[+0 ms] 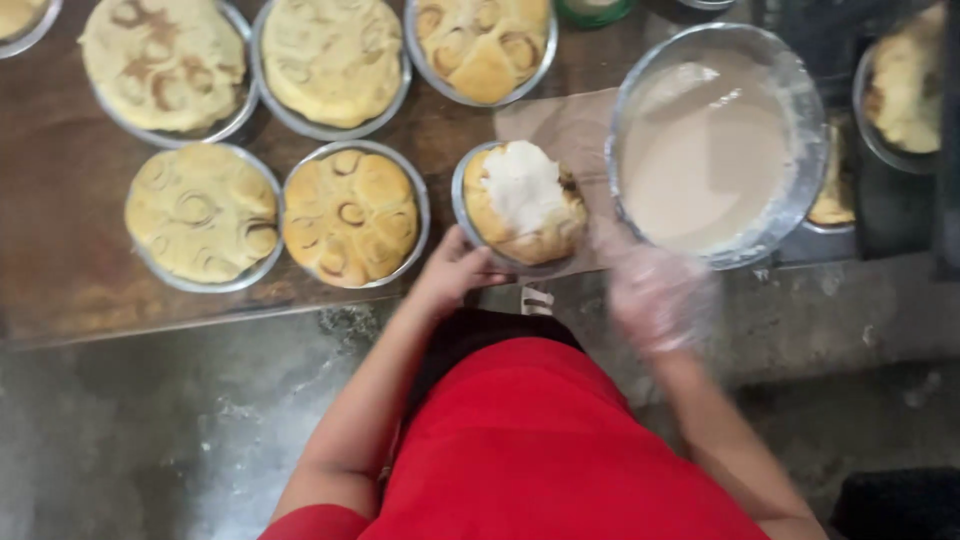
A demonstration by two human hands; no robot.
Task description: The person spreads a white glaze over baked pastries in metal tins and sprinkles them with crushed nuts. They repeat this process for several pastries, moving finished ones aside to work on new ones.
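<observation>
Left hand (455, 272) grips the near rim of a small round pan (519, 203) of baked rolls, fingers curled on the metal edge. The pan sits on a sheet of brown paper (560, 130) near the front edge of the tabletop (60, 260), a white dollop of icing piled on the rolls, not spread. Right hand (655, 295) wears a clear glove and is motion-blurred just below the big bowl (715, 140) of pale glaze — cannot tell if it's open or holding anything.

Risks as I read them:
- The pan is close to the tabletop edge; a tug from the left hand could tip it off.
- The bowl overhangs the paper and looks near the edge too — a bump from the moving right hand could slop glaze.
- Drips between bowl and pan would land on paper or floor.
- Un-iced pans (350, 212) sit close on the left; a stray splash could hit them.
</observation>
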